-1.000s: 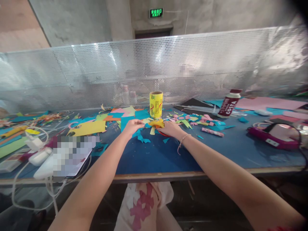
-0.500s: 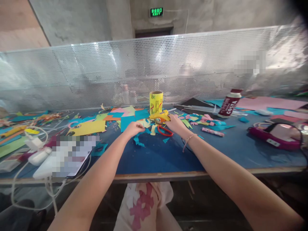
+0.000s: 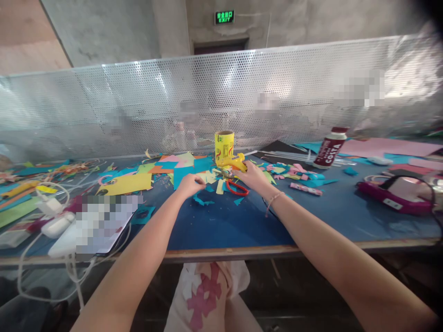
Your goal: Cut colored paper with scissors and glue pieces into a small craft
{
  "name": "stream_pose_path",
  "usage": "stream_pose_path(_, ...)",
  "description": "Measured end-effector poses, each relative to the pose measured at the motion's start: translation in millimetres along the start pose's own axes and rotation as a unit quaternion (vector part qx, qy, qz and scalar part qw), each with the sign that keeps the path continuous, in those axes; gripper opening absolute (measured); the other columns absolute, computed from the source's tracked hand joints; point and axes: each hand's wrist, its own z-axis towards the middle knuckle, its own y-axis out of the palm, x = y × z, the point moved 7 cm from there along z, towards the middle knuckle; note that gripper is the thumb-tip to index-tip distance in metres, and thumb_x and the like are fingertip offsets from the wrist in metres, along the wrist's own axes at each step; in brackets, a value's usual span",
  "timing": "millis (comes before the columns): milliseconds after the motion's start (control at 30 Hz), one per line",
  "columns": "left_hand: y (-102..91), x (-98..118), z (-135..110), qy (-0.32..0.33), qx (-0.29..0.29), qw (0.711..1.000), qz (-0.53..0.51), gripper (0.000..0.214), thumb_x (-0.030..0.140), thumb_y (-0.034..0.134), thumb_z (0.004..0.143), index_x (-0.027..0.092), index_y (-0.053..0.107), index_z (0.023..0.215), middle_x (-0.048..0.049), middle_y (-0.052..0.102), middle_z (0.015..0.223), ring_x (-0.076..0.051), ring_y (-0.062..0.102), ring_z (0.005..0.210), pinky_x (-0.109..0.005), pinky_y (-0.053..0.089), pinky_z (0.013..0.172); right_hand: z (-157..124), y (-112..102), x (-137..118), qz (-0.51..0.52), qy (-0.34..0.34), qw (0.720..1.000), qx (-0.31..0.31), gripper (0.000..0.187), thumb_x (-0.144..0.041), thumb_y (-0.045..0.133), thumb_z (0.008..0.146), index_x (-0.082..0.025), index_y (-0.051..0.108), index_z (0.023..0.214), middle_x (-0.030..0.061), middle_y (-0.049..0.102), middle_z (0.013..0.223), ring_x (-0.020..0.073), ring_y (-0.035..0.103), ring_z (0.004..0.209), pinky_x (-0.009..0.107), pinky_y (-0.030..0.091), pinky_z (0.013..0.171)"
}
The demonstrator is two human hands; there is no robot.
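Note:
My right hand is closed round a yellow glue gun and holds it just above the blue table, beside a yellow can. My left hand is closed in a pinch on a small piece of teal paper among the paper scraps. Red-handled scissors lie on the table between my two hands, under the glue gun.
Coloured paper scraps cover the table's far middle and left. A dark red bottle stands at the right, with pink sheets behind it and a magenta device near the right edge. White chargers and cables lie at the left. A perforated metal screen backs the table.
My right hand has lifted the yellow glue gun off the scraps and moved it up and right toward the can, uncovering the red scissors. My left hand drew back slightly toward me.

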Motion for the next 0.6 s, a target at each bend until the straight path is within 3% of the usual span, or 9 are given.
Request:
stream_pose_path(167, 1.7, 0.1, 0.1, -0.008, -0.016, 0.999, 0.026, 0.018, 0.036, 0.062, 0.059, 0.018, 0.065, 0.059, -0.0057, 0.063, 0.062, -0.019, 0.056, 0.062, -0.028, 0.038, 0.06, 0.8, 1.2, -2.6, -0.001, -0.02, 1.0, 0.002, 0.051, -0.057, 0.045, 0.071, -0.017, 0.049, 0.102, 0.0107, 0.061, 0.094, 0.0232, 0.056, 0.081, 0.028, 0.037, 0.058)
stream_pose_path(367, -21.3, 2.9, 0.0, -0.007, 0.124, 0.992, 0.001, 0.028, 0.038, 0.067, 0.054, 0.017, 0.061, 0.071, -0.007, 0.063, 0.077, -0.02, 0.054, 0.071, -0.028, 0.038, 0.063, -2.6, 5.3, -13.6, 0.029, -0.053, 0.998, -0.007, 0.044, -0.053, 0.047, 0.072, -0.015, 0.051, 0.096, 0.009, 0.062, 0.087, 0.0196, 0.056, 0.075, 0.025, 0.034, 0.055)
stream_pose_path(600, -24.5, 16.3, -3.3, 0.019, 0.136, 0.99, 0.033, 0.028, 0.041, 0.056, 0.066, 0.017, 0.053, 0.052, -0.0016, 0.051, 0.054, -0.015, 0.047, 0.059, -0.024, 0.032, 0.057, -10.8, 12.0, -23.4, 0.042, -0.061, 0.997, -0.034, 0.042, -0.052, 0.047, 0.072, -0.016, 0.05, 0.093, 0.0073, 0.061, 0.083, 0.0169, 0.055, 0.066, 0.023, 0.031, 0.05)
